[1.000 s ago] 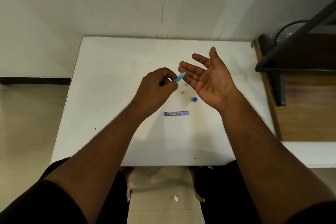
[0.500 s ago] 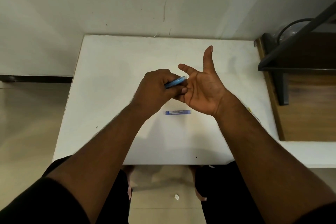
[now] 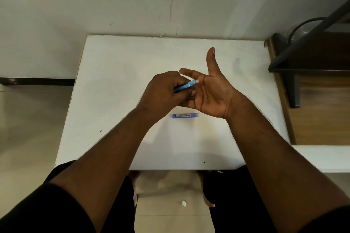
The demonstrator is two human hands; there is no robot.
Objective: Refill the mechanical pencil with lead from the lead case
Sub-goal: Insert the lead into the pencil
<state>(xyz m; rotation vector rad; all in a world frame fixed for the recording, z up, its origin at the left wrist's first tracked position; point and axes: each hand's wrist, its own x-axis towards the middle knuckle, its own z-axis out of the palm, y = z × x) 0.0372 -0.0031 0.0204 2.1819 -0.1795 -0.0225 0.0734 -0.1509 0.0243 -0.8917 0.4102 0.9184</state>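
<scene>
My left hand [image 3: 162, 91] is closed around a blue mechanical pencil [image 3: 186, 85], whose pale end points right, over the palm of my right hand [image 3: 212, 94]. The right hand is held palm up with the thumb raised and fingers spread; the left hand's fingertips touch its lower fingers. Whether anything lies in the palm I cannot tell. The blue lead case [image 3: 185, 115] lies flat on the white table [image 3: 113, 85], just below both hands and apart from them.
The table stands against a white wall. A dark metal frame and wooden surface [image 3: 318, 73] border the table's right side. A small white scrap [image 3: 183, 203] lies on the floor between my feet.
My right hand has dropped and moved in toward the left one, palm turned up, covering the small pieces seen on the table earlier. The pencil's end now rests over that palm.
</scene>
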